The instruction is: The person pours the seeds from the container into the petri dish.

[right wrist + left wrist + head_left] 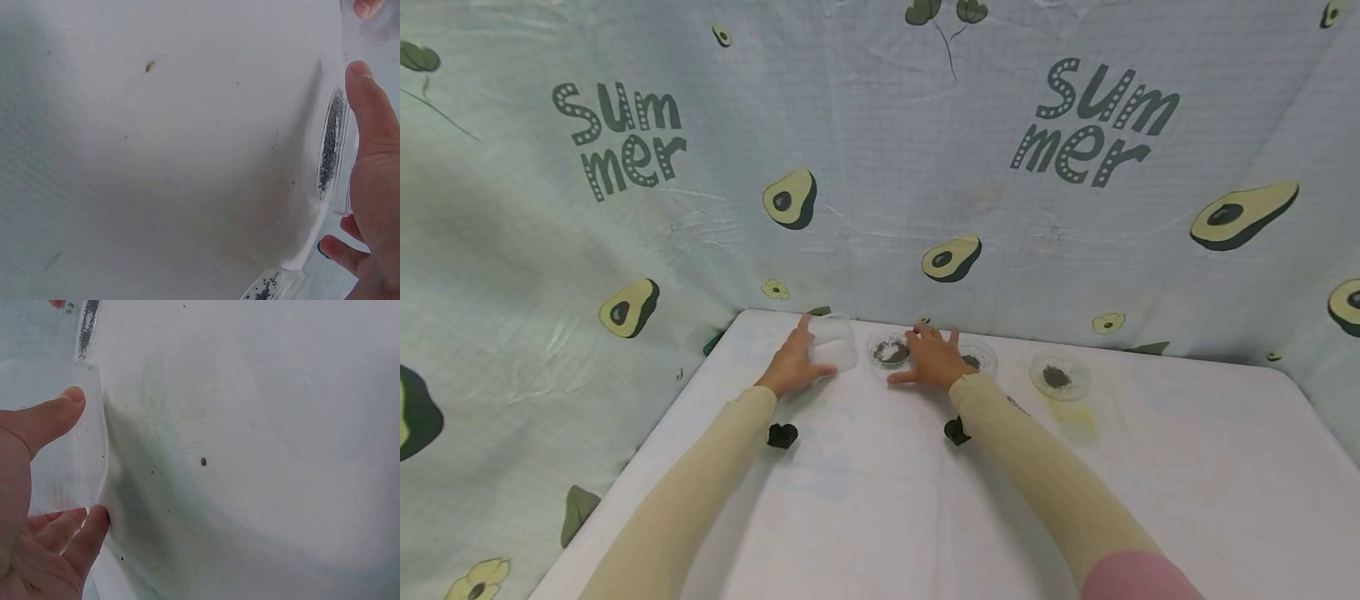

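My left hand point(795, 362) spans the near-left side of a clear plastic container point(838, 346) at the table's back. In the left wrist view its thumb lies across the container point(69, 459), and fingertips touch the lower corner. My right hand point(936, 360) is spread beside a clear petri dish point(889, 352) holding dark and white grains. The right wrist view shows thumb and fingers point(340, 251) apart, past either end of this dish point(331, 150). Behind the right wrist, another petri dish point(981, 357) with dark grains is partly hidden.
A third petri dish point(1058, 377) with dark grains stands farther right, near a yellowish stain point(1078, 421) on the white table point(857, 517). A patterned cloth point(865, 125) hangs close behind the dishes. Dark wrist-mounted pieces point(782, 435) show beneath both sleeves.
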Demonstrator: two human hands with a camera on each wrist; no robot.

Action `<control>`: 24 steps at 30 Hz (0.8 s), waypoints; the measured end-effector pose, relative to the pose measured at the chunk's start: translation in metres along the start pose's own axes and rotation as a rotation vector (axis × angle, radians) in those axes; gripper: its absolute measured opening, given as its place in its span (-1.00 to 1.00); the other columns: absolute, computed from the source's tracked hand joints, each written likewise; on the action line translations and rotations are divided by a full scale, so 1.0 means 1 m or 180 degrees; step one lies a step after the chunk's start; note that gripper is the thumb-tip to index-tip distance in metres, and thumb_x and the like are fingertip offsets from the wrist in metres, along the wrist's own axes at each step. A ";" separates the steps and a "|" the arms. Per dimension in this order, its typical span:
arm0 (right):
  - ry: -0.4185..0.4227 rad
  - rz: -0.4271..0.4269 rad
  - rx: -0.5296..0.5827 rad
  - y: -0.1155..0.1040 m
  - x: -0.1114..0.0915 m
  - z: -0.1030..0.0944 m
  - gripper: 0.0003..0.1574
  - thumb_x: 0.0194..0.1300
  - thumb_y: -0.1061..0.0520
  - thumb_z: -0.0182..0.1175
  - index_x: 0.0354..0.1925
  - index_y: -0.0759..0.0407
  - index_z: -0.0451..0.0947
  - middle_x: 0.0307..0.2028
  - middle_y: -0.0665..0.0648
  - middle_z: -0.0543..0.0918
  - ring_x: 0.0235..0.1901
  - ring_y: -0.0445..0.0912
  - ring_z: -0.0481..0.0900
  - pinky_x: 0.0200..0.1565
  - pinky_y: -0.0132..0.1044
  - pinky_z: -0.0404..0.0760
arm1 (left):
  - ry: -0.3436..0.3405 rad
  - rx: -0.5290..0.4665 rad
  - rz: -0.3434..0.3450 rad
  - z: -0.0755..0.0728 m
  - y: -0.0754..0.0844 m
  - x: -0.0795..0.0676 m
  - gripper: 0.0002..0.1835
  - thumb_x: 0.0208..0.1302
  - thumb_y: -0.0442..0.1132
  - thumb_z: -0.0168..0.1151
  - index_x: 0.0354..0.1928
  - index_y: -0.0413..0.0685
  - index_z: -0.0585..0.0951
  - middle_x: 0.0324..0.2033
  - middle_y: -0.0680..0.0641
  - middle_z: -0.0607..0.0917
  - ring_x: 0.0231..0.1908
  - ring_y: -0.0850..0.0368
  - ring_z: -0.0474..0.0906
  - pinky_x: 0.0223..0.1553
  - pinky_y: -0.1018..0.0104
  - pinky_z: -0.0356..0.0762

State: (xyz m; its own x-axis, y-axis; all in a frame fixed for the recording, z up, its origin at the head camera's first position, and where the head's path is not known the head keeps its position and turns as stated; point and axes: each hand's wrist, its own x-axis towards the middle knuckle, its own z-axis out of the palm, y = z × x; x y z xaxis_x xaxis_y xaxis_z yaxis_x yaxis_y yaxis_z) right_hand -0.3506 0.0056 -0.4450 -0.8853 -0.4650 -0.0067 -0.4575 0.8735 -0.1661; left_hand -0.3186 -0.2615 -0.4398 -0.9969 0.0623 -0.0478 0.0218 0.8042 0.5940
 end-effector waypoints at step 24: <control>0.0029 0.0034 0.0031 0.000 0.010 -0.001 0.22 0.02 -0.53 0.25 0.38 0.19 0.24 0.37 0.29 0.26 0.37 0.24 0.26 0.31 0.47 -0.03 | 0.0006 0.0013 -0.0008 0.000 0.001 0.000 0.19 0.13 -0.05 0.42 0.52 -0.06 -0.27 0.37 -0.34 0.23 0.35 -0.29 0.24 0.36 -0.17 0.20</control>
State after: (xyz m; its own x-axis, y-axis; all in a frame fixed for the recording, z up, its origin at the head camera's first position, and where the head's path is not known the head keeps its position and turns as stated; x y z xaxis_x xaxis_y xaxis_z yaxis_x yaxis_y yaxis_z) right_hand -0.3598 0.0008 -0.4438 -0.8909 -0.4542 0.0004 -0.4472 0.8770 -0.1757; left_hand -0.3183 -0.2608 -0.4393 -0.9971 0.0591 -0.0478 0.0195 0.8067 0.5907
